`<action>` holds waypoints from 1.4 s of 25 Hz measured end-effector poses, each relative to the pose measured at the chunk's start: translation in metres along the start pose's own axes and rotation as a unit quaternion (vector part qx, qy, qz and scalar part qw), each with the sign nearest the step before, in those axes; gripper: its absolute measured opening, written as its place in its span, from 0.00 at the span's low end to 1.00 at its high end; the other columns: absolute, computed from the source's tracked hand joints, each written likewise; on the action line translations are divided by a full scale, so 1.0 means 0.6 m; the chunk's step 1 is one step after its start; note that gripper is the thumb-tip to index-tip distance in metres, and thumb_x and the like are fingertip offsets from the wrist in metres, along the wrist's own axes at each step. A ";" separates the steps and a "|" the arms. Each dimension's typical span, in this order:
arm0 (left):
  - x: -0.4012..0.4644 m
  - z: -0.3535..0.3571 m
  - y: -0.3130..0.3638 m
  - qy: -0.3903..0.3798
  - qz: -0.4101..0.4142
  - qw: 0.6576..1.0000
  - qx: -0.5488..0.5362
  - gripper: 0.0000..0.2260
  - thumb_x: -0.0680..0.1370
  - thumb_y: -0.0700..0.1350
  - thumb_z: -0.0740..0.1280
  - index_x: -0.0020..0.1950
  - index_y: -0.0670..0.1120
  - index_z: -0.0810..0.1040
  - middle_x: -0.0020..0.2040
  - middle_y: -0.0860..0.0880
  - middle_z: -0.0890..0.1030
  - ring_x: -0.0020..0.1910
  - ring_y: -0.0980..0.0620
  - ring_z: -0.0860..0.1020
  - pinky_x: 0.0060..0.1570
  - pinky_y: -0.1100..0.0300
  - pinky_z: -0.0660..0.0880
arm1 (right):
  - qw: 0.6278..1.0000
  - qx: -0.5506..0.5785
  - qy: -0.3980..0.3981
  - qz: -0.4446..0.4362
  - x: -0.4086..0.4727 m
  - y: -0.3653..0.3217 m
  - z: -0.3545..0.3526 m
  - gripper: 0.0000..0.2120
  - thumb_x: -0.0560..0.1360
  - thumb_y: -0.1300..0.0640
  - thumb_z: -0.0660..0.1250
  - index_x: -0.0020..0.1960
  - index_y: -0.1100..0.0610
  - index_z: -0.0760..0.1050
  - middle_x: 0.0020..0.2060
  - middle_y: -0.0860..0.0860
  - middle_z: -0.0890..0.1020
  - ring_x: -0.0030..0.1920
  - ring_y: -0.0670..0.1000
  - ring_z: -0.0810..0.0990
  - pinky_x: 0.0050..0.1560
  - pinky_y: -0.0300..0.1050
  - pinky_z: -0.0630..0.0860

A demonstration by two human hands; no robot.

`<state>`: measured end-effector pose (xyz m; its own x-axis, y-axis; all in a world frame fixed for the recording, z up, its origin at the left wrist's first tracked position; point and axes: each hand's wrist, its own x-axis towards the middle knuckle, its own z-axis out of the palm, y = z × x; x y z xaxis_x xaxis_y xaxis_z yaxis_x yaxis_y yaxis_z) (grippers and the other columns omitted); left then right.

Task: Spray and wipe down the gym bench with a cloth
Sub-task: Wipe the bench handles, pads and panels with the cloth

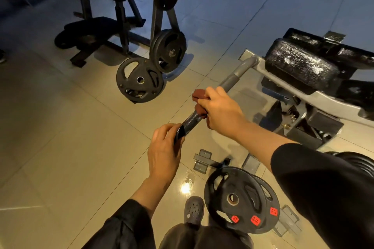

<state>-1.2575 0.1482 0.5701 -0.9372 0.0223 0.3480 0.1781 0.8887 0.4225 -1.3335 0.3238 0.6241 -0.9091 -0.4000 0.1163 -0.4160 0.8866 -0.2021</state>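
Note:
A grey handle bar (235, 76) juts from the gym bench frame (315, 97) toward me; its near part is a black grip (190, 120). My right hand (220, 110) holds a dark red cloth (199, 95) wrapped around the bar, fingers curled over it. My left hand (165, 151) grips the black end of the bar. The bench's black pads (299, 64) at right glisten with wet droplets. No spray bottle is in view.
Weight plates (240, 200) with red labels hang on a peg below my right arm. Loose plates (139, 80) lean on a black rack (121, 16) at upper left. My shoe (193, 210) stands on the tiled floor (60, 127), with a wet shiny patch near it.

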 end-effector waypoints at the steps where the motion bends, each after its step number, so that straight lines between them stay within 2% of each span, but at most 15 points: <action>1: -0.002 0.000 -0.001 -0.014 -0.004 1.000 0.011 0.16 0.73 0.41 0.72 0.61 0.44 0.79 0.53 0.47 0.80 0.48 0.47 0.77 0.38 0.58 0.74 | 1.000 0.010 -0.007 -0.013 -0.008 -0.018 0.010 0.17 0.72 0.62 0.71 0.60 0.56 0.78 0.56 0.53 0.72 0.56 0.55 0.69 0.48 0.49 0.76; 5: 0.000 0.011 0.000 -0.042 -0.035 0.997 0.052 0.19 0.71 0.37 0.75 0.61 0.47 0.80 0.50 0.49 0.81 0.45 0.48 0.77 0.32 0.57 0.75 | 0.998 0.027 -0.038 -0.051 -0.018 -0.032 0.010 0.21 0.75 0.60 0.69 0.67 0.55 0.73 0.61 0.53 0.70 0.60 0.55 0.68 0.53 0.49 0.77; 9: 0.003 0.009 -0.009 -0.040 -0.025 0.997 0.068 0.17 0.70 0.37 0.75 0.57 0.46 0.82 0.48 0.49 0.81 0.42 0.48 0.78 0.30 0.59 0.72 | 0.992 -0.022 -0.066 -0.103 -0.001 0.017 -0.034 0.22 0.75 0.54 0.69 0.68 0.52 0.72 0.57 0.52 0.71 0.55 0.52 0.68 0.47 0.45 0.74; 13: -0.001 0.012 -0.010 -0.047 -0.041 0.995 0.075 0.18 0.70 0.37 0.76 0.58 0.47 0.82 0.49 0.49 0.81 0.43 0.48 0.79 0.33 0.56 0.79 | 0.999 -0.030 -0.020 0.003 0.014 0.060 -0.048 0.19 0.75 0.55 0.69 0.65 0.54 0.75 0.55 0.53 0.72 0.54 0.55 0.68 0.45 0.46 0.71; 17: -0.002 0.018 -0.007 -0.044 -0.051 0.994 0.080 0.19 0.68 0.37 0.77 0.58 0.46 0.82 0.48 0.48 0.81 0.43 0.47 0.79 0.33 0.55 0.79 | 0.998 -0.012 0.009 0.063 0.008 0.014 -0.007 0.13 0.74 0.62 0.68 0.59 0.57 0.76 0.57 0.53 0.71 0.57 0.55 0.69 0.52 0.46 0.75; 21: -0.003 0.020 -0.007 -0.035 -0.048 0.994 0.089 0.19 0.67 0.36 0.77 0.57 0.46 0.82 0.48 0.48 0.81 0.42 0.47 0.78 0.31 0.56 0.77 | 1.000 -0.026 0.014 0.000 -0.008 -0.031 0.007 0.15 0.73 0.62 0.72 0.59 0.58 0.77 0.55 0.55 0.74 0.57 0.56 0.71 0.49 0.48 0.75; 25: -0.004 0.017 -0.007 -0.032 -0.050 0.994 0.092 0.19 0.68 0.36 0.77 0.57 0.47 0.82 0.47 0.49 0.81 0.41 0.48 0.78 0.29 0.58 0.75 | 0.998 -0.021 -0.039 -0.033 -0.023 -0.054 0.023 0.20 0.74 0.58 0.70 0.65 0.56 0.74 0.64 0.55 0.69 0.60 0.55 0.69 0.53 0.46 0.76; 28: -0.002 0.012 -0.006 -0.040 -0.047 0.994 0.087 0.17 0.70 0.36 0.75 0.58 0.47 0.82 0.47 0.49 0.80 0.41 0.48 0.77 0.30 0.58 0.74 | 0.995 -0.038 -0.058 -0.071 -0.014 -0.027 -0.002 0.22 0.74 0.57 0.70 0.66 0.54 0.72 0.61 0.53 0.69 0.58 0.54 0.69 0.46 0.45 0.72; 30: 0.000 0.011 -0.006 -0.046 -0.052 0.994 0.081 0.18 0.71 0.37 0.75 0.59 0.47 0.81 0.48 0.49 0.81 0.43 0.48 0.77 0.32 0.57 0.76 | 0.998 -0.034 -0.041 -0.037 -0.002 0.020 -0.031 0.22 0.73 0.59 0.70 0.66 0.53 0.73 0.59 0.53 0.69 0.57 0.55 0.68 0.45 0.46 0.70; 32: -0.002 0.014 -0.004 -0.048 -0.063 0.994 0.081 0.19 0.71 0.37 0.75 0.61 0.47 0.80 0.50 0.48 0.81 0.44 0.47 0.77 0.35 0.55 0.79 | 0.997 -0.063 -0.005 0.032 0.008 0.069 -0.055 0.20 0.73 0.60 0.70 0.65 0.55 0.74 0.57 0.55 0.70 0.56 0.57 0.69 0.46 0.48 0.70; 35: -0.004 0.019 -0.004 -0.045 -0.069 0.993 0.079 0.20 0.71 0.37 0.75 0.61 0.46 0.80 0.50 0.48 0.81 0.45 0.47 0.78 0.35 0.54 0.79 | 0.996 -0.076 0.014 0.050 0.013 0.058 -0.051 0.14 0.75 0.59 0.71 0.59 0.58 0.77 0.56 0.56 0.71 0.55 0.57 0.70 0.51 0.50 0.73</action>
<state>-1.2592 0.1513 0.5591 -0.9738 -0.0709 0.2159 0.0023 0.9469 0.3215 -1.3546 0.3587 0.6478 -0.9443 -0.3025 0.1299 -0.3124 0.9478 -0.0644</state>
